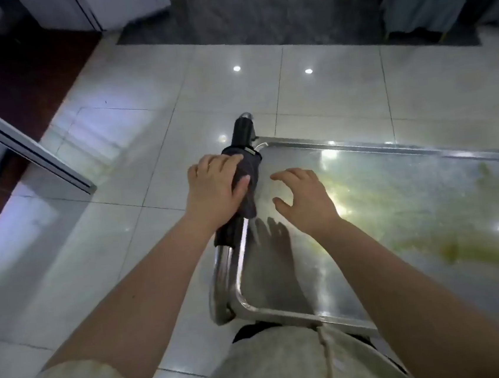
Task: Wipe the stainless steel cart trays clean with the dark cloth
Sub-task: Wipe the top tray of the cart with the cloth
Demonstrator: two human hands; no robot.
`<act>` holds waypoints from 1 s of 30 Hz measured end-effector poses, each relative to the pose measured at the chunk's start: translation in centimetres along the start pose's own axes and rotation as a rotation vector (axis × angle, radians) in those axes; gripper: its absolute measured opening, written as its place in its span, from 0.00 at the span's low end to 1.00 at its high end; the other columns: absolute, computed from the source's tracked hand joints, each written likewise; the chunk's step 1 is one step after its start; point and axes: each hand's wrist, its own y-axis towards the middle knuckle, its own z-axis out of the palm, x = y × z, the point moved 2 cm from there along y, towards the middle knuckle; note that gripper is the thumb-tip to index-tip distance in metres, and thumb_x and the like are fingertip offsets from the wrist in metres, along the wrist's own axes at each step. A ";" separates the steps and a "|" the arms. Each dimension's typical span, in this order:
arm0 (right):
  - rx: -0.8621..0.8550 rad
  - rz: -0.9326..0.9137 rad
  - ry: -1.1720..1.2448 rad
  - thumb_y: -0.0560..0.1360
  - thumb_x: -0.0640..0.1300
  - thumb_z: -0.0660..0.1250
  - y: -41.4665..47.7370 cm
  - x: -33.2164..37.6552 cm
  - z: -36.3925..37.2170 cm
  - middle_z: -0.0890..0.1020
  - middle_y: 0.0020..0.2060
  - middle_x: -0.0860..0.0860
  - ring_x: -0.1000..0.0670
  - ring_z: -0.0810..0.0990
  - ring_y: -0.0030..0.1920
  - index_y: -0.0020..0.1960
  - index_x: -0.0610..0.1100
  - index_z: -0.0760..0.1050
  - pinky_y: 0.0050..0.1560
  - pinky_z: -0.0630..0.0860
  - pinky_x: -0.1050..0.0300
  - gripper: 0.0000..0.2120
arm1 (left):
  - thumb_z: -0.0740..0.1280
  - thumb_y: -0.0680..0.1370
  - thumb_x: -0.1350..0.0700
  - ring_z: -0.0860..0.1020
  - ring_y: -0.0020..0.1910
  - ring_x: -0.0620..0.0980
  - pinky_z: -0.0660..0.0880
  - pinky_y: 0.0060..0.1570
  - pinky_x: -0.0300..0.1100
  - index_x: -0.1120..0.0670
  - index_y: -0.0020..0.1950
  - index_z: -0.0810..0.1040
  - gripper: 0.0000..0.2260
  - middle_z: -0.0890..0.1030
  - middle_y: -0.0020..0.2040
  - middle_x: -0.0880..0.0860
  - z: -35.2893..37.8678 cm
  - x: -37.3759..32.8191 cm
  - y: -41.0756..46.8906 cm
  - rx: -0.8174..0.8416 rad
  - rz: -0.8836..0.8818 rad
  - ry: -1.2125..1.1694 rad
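- Gripping the dark cloth (251, 173), the left hand (216, 189) holds it against the cart's handle (242, 131), with the fingers curled close together over the top and the thumb pressed on the fabric's near side.
- The dark cloth is bunched around the handle along the left short edge of the top tray (270, 282), and one fold hangs down just inside that edge.
- The handle is a steel tube with a black grip that shows beyond the fingertips. The tube curves down at the tray's near left corner.
- The right hand (304, 198) hangs over the left part of the tray, just beside the cloth, with its fingers spread and lightly bent, holding nothing.
- It seems to float slightly above the metal rather than touch it, though glare makes this hard to judge.
- The top tray is flat stainless steel with a raised rim. Yellow-green smears (452, 252) streak across its middle and toward the near right edge.
- A dark shadow of the hand lies on the metal toward the near edge.
- The cart stands on a glossy pale tiled floor (142, 114).
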 end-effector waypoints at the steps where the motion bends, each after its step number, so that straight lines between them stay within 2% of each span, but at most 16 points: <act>1: -0.013 -0.007 0.013 0.74 0.44 0.68 0.8 0.4 0.3 0.76 0.62 0.47 0.43 0.69 0.65 0.66 0.47 0.74 0.66 0.65 0.50 0.20 | 0.56 0.80 0.44 0.70 0.63 0.57 0.66 0.58 0.54 0.53 0.68 0.72 0.21 0.77 0.62 0.54 0.0 1.0 0.5 0.008 -0.025 -0.039; 4: 0.010 0.019 -0.001 0.76 0.46 0.66 3.5 1.8 0.5 0.74 0.64 0.49 0.45 0.67 0.66 0.68 0.48 0.71 0.66 0.64 0.51 0.21 | 0.57 0.81 0.45 0.65 0.67 0.56 0.64 0.62 0.55 0.51 0.71 0.68 0.20 0.74 0.66 0.52 0.7 3.7 2.6 0.087 -0.042 -0.106; 8: 0.058 0.062 0.049 0.77 0.51 0.66 7.4 3.1 1.1 0.72 0.68 0.48 0.45 0.66 0.68 0.72 0.48 0.66 0.68 0.63 0.51 0.25 | 0.59 0.81 0.46 0.60 0.72 0.55 0.64 0.66 0.56 0.49 0.76 0.63 0.23 0.69 0.73 0.49 1.6 5.4 4.5 0.226 0.052 -0.238; 12: 0.173 0.058 0.152 0.75 0.48 0.70 9.5 3.7 2.0 0.71 0.68 0.47 0.46 0.66 0.68 0.73 0.46 0.66 0.69 0.62 0.53 0.28 | 0.60 0.81 0.48 0.58 0.75 0.53 0.62 0.68 0.56 0.49 0.77 0.61 0.24 0.67 0.74 0.49 2.0 6.0 5.2 0.314 0.092 -0.366; 16: 0.170 0.116 0.182 0.73 0.44 0.72 10.0 3.7 2.4 0.69 0.65 0.47 0.46 0.66 0.67 0.71 0.46 0.67 0.68 0.63 0.54 0.28 | 0.62 0.81 0.50 0.69 0.67 0.54 0.67 0.63 0.57 0.50 0.75 0.64 0.23 0.73 0.68 0.52 2.0 6.0 5.1 0.286 0.097 -0.419; 19: 0.175 0.156 0.188 0.72 0.45 0.73 10.0 3.5 2.4 0.69 0.62 0.47 0.47 0.66 0.65 0.69 0.47 0.68 0.63 0.64 0.56 0.28 | 0.63 0.80 0.50 0.73 0.61 0.54 0.69 0.61 0.55 0.50 0.74 0.66 0.23 0.76 0.62 0.53 2.1 5.7 4.7 0.245 0.061 -0.443; 22: 0.183 0.187 0.119 0.69 0.49 0.76 10.4 3.4 1.9 0.71 0.56 0.49 0.46 0.68 0.61 0.65 0.47 0.70 0.60 0.66 0.55 0.28 | 0.67 0.77 0.48 0.75 0.57 0.54 0.71 0.59 0.55 0.51 0.69 0.71 0.21 0.78 0.58 0.53 2.2 6.2 4.9 0.242 0.012 -0.479; 26: 0.299 0.308 0.136 0.67 0.52 0.78 11.0 3.5 1.2 0.75 0.50 0.49 0.46 0.75 0.55 0.59 0.50 0.70 0.56 0.75 0.47 0.27 | 0.71 0.72 0.39 0.77 0.53 0.51 0.75 0.55 0.53 0.48 0.60 0.77 0.21 0.80 0.52 0.49 1.8 7.5 6.1 0.401 -0.139 -0.508; 30: 0.331 0.264 -0.014 0.67 0.57 0.76 11.0 3.9 0.7 0.75 0.49 0.53 0.48 0.74 0.55 0.52 0.53 0.70 0.55 0.71 0.50 0.20 | 0.72 0.70 0.37 0.73 0.52 0.49 0.71 0.53 0.50 0.44 0.52 0.75 0.17 0.76 0.46 0.44 0.8 7.6 6.3 0.452 -0.112 -0.401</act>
